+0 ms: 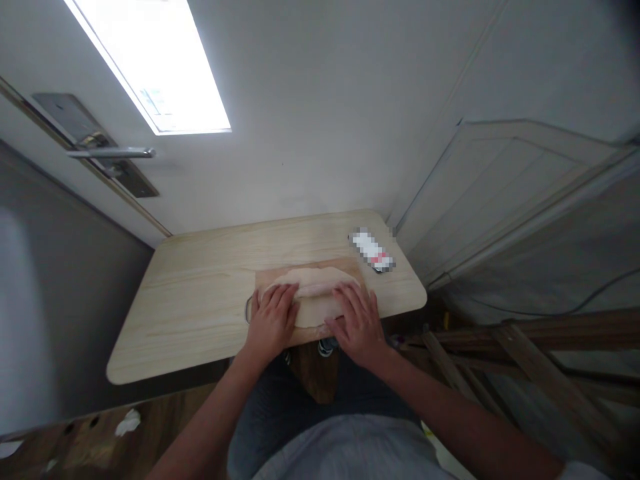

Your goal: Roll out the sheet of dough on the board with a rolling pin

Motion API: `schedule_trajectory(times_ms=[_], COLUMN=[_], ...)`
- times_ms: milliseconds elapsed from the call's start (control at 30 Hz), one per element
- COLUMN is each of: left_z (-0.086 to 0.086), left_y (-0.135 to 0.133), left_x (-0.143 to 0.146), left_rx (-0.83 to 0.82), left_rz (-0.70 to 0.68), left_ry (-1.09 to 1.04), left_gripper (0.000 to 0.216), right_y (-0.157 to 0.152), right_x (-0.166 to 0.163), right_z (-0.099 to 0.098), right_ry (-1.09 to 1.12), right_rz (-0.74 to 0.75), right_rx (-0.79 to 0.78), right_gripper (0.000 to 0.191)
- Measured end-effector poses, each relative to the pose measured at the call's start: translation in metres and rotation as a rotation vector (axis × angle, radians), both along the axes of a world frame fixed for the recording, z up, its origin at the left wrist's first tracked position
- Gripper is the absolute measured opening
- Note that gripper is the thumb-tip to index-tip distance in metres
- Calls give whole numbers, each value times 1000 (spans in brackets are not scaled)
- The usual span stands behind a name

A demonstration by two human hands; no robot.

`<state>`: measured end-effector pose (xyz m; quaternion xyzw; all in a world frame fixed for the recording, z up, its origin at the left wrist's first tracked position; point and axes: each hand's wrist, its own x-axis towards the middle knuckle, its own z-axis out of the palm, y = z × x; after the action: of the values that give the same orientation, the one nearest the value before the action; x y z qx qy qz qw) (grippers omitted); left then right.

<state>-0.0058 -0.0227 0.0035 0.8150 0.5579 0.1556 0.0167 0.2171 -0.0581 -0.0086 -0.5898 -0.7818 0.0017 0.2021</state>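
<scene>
A pale sheet of dough (317, 293) lies on a brown wooden board (345, 265) on a light wooden table (200, 287); its near part is rolled into a fold. My left hand (273, 321) rests on the left end of the dough with fingers flat and stretched out. My right hand (356, 320) lies on the right end, fingers spread over the fold. Both hands press down on the dough side by side, near the table's front edge.
A small flat object with a blurred label (373, 250) lies at the table's back right. A door with a metal handle (113, 153) is behind the table. Wooden slats (500, 353) lie on the floor to the right; crumpled paper (127, 422) to the left.
</scene>
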Motion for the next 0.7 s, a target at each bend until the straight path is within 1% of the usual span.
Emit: schedule_trajectory(times_ms=[67, 167, 267, 333, 400, 500, 567, 633, 700], left_z=[1, 2, 2, 2, 1, 3, 7, 12, 15], left_y=[10, 25, 34, 38, 42, 49, 57, 69, 82], left_x=[-3, -16, -42, -61, -77, -90, -92, -89, -82], left_rx=[8, 11, -9, -27, -46, -83, -104, -108, -97], left_rz=[-5, -66, -80, -73, -59, -52, -47, -19, 21], left_ry=[8, 6, -11, -20, -31, -40, -49, -61, -42], left_gripper=[38, 34, 34, 34, 35, 37, 39, 41, 45], right_y=[20, 55, 81, 93, 103, 116, 123, 130, 133], right_x=[1, -2, -16, -30, -45, -66, -78, -86, -91], right_z=[7, 19, 28, 32, 35, 36, 35, 33, 28], right_ry=[34, 46, 39, 30, 23, 24, 19, -12, -62], right_rz=[-16, 77, 194, 261, 289, 246, 179, 115, 76], right_rx=[15, 2, -40, -50, -67, -96, -98, -101, -141], right_gripper=[51, 39, 25, 19, 21, 24, 29, 39, 49])
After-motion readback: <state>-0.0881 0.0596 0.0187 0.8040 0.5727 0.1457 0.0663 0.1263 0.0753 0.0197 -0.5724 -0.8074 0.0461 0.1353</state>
